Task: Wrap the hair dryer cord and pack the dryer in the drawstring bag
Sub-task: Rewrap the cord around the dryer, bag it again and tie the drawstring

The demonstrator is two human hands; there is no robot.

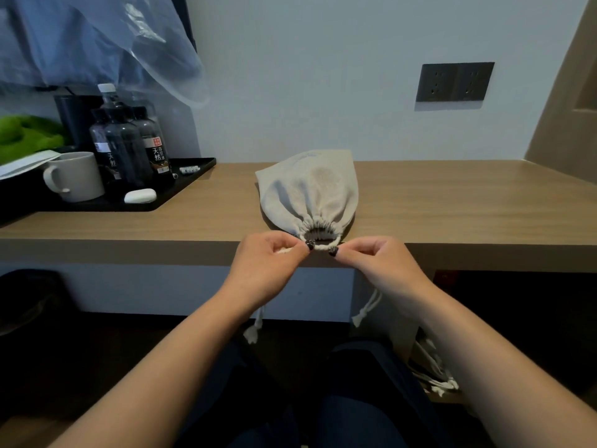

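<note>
Two hands at the desk edge, head cam only. Left hand (269, 265) curled tight, pinching the drawstring (323, 246) on its side of the bag mouth; right hand (376, 265) same deal on the other side, fingers curled round the cord. Knotted cord ends dangling below both wrists. Beige drawstring bag (310, 192) lying on the wooden desk (452, 202), bulging, mouth gathered almost closed and pointing at the near edge. Can't tell what's inside, dryer not visible anywhere. Further left, black tray (187, 181) holding a white mug (76, 176), three dark water bottles (129, 147) standing just beside the mug, plus a small white oval case (140, 196) near the front rim. Dark wall socket (455, 81) above the desk.
</note>
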